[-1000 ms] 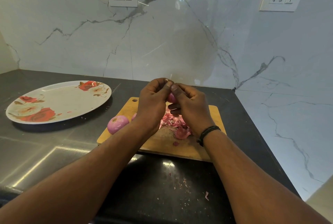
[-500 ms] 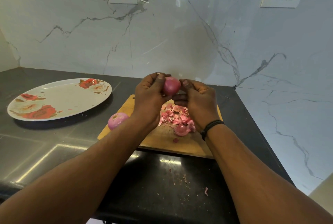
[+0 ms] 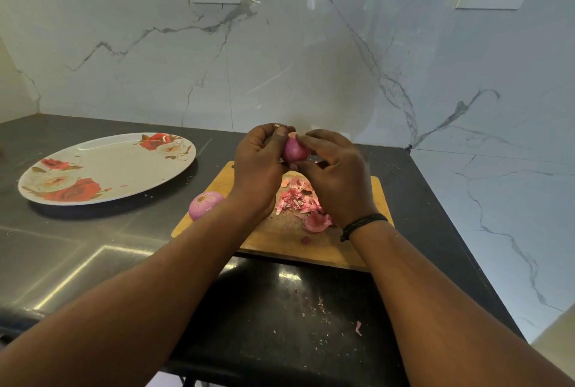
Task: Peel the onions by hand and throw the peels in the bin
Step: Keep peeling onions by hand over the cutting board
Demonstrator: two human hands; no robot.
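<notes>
Pink onion (image 3: 295,150) sat pinched above the board (image 3: 280,237), both hands' fingers (image 3: 311,139) curled round it, peels (image 3: 298,200) falling below.

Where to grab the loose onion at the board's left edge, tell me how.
Take the loose onion across its round middle, coming from above and the left. Its cut end faces up and gives no hold, the left forearm crosses its right side, and both hands are now on the other onion.
</notes>
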